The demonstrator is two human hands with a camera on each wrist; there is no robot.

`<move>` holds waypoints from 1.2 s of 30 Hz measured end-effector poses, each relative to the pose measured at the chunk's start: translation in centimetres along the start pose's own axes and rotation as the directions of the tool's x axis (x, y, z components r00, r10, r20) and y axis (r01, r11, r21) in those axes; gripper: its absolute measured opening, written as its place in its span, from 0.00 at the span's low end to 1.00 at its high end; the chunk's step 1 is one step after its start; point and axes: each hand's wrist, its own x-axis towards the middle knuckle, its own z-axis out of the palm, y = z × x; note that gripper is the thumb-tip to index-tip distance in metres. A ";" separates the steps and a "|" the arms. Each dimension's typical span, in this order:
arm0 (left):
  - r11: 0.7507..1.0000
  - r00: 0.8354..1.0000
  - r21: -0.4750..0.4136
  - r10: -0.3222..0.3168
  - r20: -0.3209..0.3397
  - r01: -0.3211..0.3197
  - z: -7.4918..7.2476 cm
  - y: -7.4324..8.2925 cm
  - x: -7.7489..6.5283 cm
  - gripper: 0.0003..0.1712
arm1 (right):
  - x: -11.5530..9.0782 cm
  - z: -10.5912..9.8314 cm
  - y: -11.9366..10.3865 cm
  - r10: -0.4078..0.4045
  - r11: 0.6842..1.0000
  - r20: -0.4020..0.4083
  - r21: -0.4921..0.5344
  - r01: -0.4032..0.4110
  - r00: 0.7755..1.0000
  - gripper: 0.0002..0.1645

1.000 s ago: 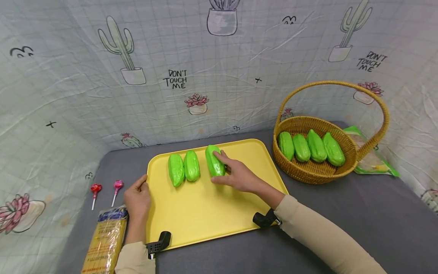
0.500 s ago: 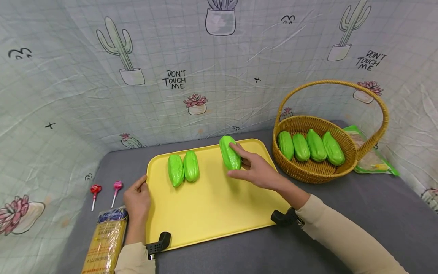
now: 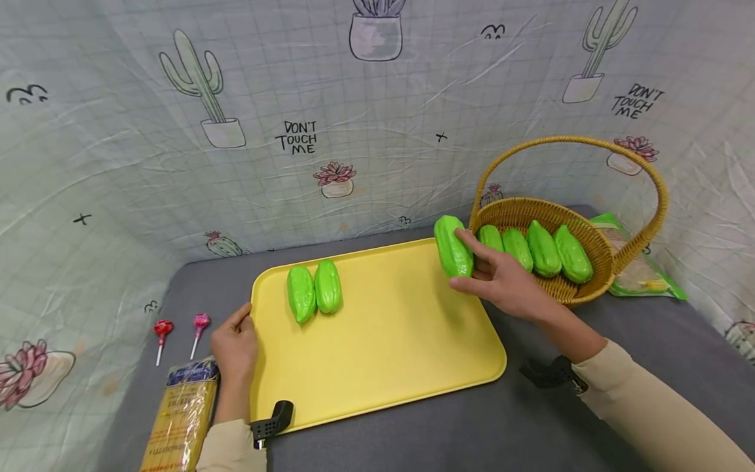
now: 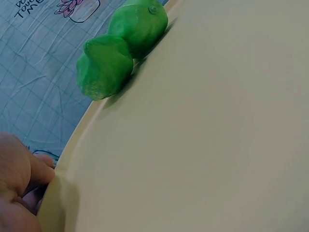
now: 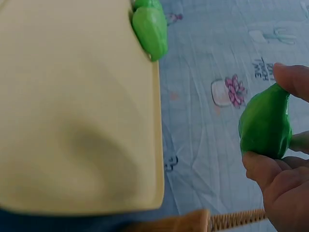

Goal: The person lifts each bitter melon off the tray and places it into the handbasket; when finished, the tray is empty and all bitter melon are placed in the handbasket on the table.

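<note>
In the head view, my right hand [image 3: 510,282] holds a glossy green papaya [image 3: 453,246] above the right end of a yellow tray [image 3: 383,354], by the basket's left side. The right wrist view shows this papaya [image 5: 264,123] pinched between thumb and fingertips, clear of the tray. Two more papayas, a left one [image 3: 301,295] and a right one [image 3: 328,286], lie side by side at the tray's back left. My left hand [image 3: 236,344] grips the tray's left rim; in the left wrist view, fingers [image 4: 41,171] meet that edge.
A wicker basket [image 3: 584,296] with a tall handle stands right of the tray, several papayas lined up inside. Behind it lies a green-edged packet [image 3: 655,278]. At left are a red lollipop [image 3: 162,328], a pink lollipop [image 3: 202,321] and a spaghetti pack [image 3: 183,413]. Patterned cloth hangs behind.
My right hand has lifted the third papaya off the tray and carried it rightward to the basket's left side. The left hand stays on the tray rim.
</note>
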 end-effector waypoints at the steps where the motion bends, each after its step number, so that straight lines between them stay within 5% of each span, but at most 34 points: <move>1: 1.000 1.000 0.000 -0.001 0.003 0.001 0.0 0.0 0.0 0.21 | -0.3 -0.4 0.1 0.004 1.000 -0.006 -0.010 -0.004 1.000 0.53; 14: 1.000 1.000 0.008 0.010 0.004 -0.010 0.2 -0.1 0.0 0.22 | -2.7 -5.6 1.6 0.056 0.973 -0.098 -0.220 -0.076 0.994 0.52; 25: 0.999 1.000 0.048 -0.020 -0.002 0.020 -0.9 -0.7 0.0 0.23 | -3.6 -9.7 5.6 0.097 0.968 -0.138 -0.215 -0.126 0.986 0.51; 36: 0.999 1.000 0.046 0.007 -0.016 -0.007 0.1 -0.4 0.1 0.22 | -4.7 -12.4 8.1 0.161 0.934 -0.171 -0.291 -0.206 0.972 0.53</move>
